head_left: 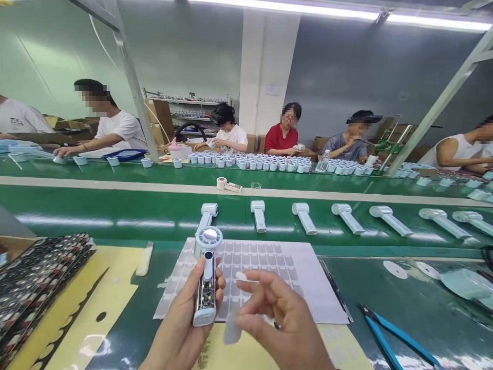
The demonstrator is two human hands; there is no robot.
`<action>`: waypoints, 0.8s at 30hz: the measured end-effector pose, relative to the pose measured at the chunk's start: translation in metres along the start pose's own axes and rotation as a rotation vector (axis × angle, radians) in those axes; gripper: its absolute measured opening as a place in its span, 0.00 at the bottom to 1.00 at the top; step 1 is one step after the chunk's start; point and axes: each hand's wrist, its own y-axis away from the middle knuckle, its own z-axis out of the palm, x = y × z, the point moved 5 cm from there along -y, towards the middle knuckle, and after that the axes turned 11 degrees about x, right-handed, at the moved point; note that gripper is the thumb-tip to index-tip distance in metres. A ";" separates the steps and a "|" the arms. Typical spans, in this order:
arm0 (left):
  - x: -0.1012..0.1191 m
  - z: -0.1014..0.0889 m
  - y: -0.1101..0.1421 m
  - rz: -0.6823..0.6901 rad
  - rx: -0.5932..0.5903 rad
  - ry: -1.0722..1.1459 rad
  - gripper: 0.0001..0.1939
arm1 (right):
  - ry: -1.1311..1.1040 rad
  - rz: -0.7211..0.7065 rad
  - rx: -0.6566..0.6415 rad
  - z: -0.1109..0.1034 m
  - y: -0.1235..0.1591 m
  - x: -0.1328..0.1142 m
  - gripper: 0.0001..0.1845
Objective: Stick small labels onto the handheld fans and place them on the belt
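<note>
My left hand [179, 318] is wrapped round the handle of a pale blue handheld fan [208, 303]. Its round head points away from me, and a circuit board with small yellow parts shows in the open handle. Between thumb and fingers, my right hand [287, 321] pinches a thin translucent film piece [231, 330], just right of the fan and apart from it. A small white oval piece [241, 276] shows at the tip of its index finger. Beneath both hands lies a white sheet [308, 262] with rows of grey film pieces, partly covered by the hands.
Several pale blue fans [304, 218] lie on the green conveyor belt [96, 205]. Blue-handled cutters [396, 334] and tweezers [335, 288] lie at right. Stacked circuit boards [42, 288] and yellow card [115, 267] are at left. Co-workers sit across the line behind many white-blue cups [262, 163].
</note>
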 end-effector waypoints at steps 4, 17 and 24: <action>-0.008 -0.013 0.005 -0.078 0.032 0.086 0.03 | -0.072 0.076 -0.004 0.028 0.012 0.013 0.24; -0.002 -0.025 0.013 -0.085 0.069 0.149 0.09 | -0.013 0.124 -0.002 0.052 0.020 0.014 0.21; -0.003 -0.026 0.014 -0.088 0.088 0.151 0.08 | 0.015 0.106 -0.002 0.053 0.020 0.013 0.21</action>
